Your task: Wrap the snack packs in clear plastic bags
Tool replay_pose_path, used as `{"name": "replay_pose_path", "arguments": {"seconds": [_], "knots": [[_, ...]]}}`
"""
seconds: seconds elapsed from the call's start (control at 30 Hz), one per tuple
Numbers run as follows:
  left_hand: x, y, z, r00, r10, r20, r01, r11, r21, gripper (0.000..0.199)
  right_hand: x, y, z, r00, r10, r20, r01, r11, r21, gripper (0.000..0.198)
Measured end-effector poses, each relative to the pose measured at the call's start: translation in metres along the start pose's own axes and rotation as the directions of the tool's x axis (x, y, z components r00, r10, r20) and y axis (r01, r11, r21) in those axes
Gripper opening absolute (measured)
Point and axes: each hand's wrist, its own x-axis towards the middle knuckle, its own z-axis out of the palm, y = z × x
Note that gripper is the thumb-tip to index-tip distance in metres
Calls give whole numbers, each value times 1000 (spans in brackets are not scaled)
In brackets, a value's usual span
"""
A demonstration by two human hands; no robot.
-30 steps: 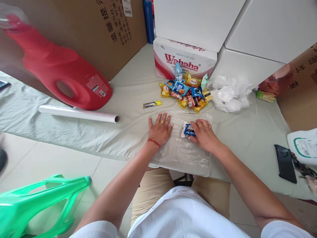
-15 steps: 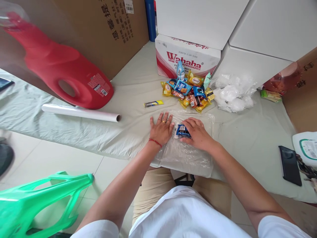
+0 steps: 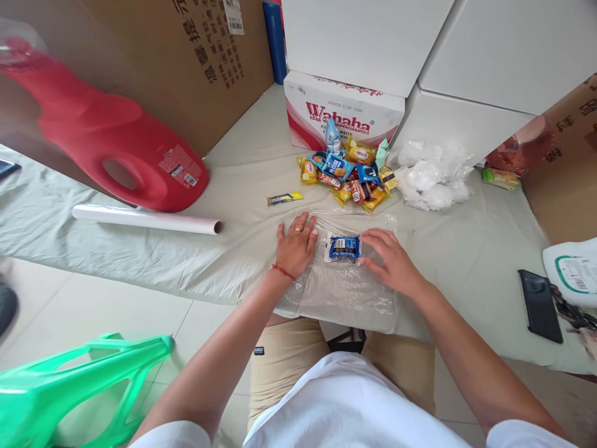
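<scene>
A blue snack packet (image 3: 344, 247) lies on a sheet of clear plastic film (image 3: 345, 298) spread over the cloth. My left hand (image 3: 297, 244) rests flat at the film's left side, fingers stretched out, with a ring and a red wrist cord. To the right of the packet, my right hand (image 3: 390, 261) has its thumb and fingers apart. Its fingertips are at the packet's right end; I cannot tell if they touch it. Behind the film sits a pile of wrapped snacks (image 3: 354, 168) in yellow, blue and red. A slim yellow packet (image 3: 284, 198) lies apart from them.
At the left are a large red jug (image 3: 121, 137) and a white roll (image 3: 149, 219). A Wahaha carton (image 3: 342, 112) and crumpled clear plastic bags (image 3: 431, 177) stand behind. To the right lies a black phone (image 3: 540, 306). A green stool (image 3: 84, 386) is on the floor.
My right hand has slid off the blue packet to its right, uncovering it, and its fingers have spread. The left hand stays flat on the film. The whole view has shifted slightly.
</scene>
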Motion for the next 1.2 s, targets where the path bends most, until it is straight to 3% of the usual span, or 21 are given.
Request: {"name": "replay_pose_path", "arguments": {"seconds": [0.13,0.27,0.33,0.37,0.43,0.5,0.57,0.7,0.87,1.03,1.2], "knots": [[-5,-16,-1,973,73,-219,-95,991,-91,52,-61,-4,-15,1000,-3,-11,4,998,60,36],[-34,-20,-17,862,259,-436,-301,953,-31,47,-119,-3,-8,998,37,52,-40,998,57,49],[-57,-20,-27,800,442,-407,-492,870,-23,50,-135,-1,2,997,63,41,-64,997,44,49],[-68,-21,-31,777,536,-329,-580,813,-47,52,-140,0,6,998,67,19,-68,997,38,46],[-90,-26,-36,765,628,-142,-642,760,-99,54,-142,2,15,997,60,-40,-58,998,32,34],[-106,-34,-37,801,598,-30,-597,794,-119,57,-140,4,20,994,54,-90,-51,998,35,20],[-116,-43,-37,836,548,11,-542,830,-129,56,-137,5,22,993,60,-103,-56,998,43,13],[-122,-52,-35,838,543,48,-532,834,-147,38,-133,4,17,995,65,-82,-55,992,110,11],[-117,-50,-35,854,520,-24,-512,831,-217,15,-118,5,2,991,115,-65,-93,957,276,13],[-113,-49,-36,882,468,-61,-463,833,-304,18,-96,10,-17,967,253,10,-239,897,371,12],[-95,-43,-48,943,317,-100,-329,841,-429,11,-75,18,-27,926,373,51,-355,819,450,20]]}}
